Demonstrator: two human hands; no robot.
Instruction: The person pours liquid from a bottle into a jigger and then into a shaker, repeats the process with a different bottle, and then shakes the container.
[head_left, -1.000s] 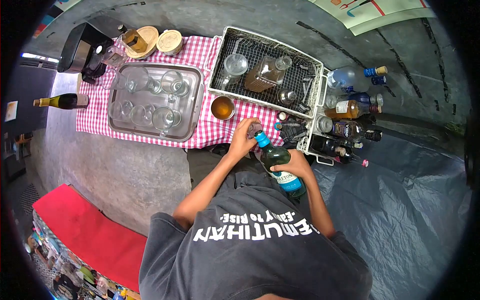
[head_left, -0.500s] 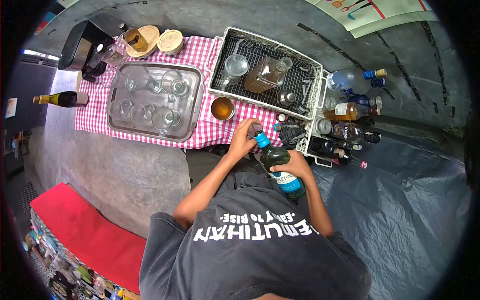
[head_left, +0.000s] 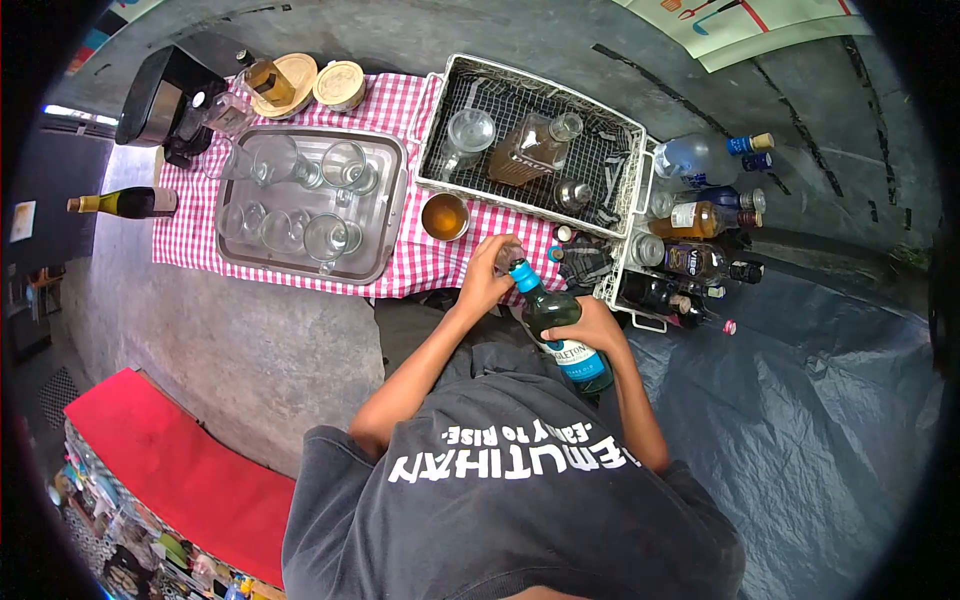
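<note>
My right hand (head_left: 592, 330) is wrapped around the body of a dark green bottle (head_left: 545, 310) with a blue neck band and a blue-and-white label. The bottle is tilted, its mouth pointing up and to the left. My left hand (head_left: 488, 276) curls around a small clear glass (head_left: 507, 257), partly hidden by the fingers. The bottle's mouth is right at this glass; whether liquid flows is too small to tell. Just beyond my left hand, a round bowl (head_left: 445, 217) with amber liquid sits on the checked cloth.
A metal tray (head_left: 390, 215) with several glass mugs lies to the left. Behind my hands, a white wire basket (head_left: 530, 208) contains a square brown bottle (head_left: 528, 150). Several bottles stand in a rack (head_left: 645, 322) on the right. A wine bottle (head_left: 125, 201) is at the far left.
Both hands keep nearly the same place. The bottle and the glass have barely shifted, and the camera view has moved slightly.
</note>
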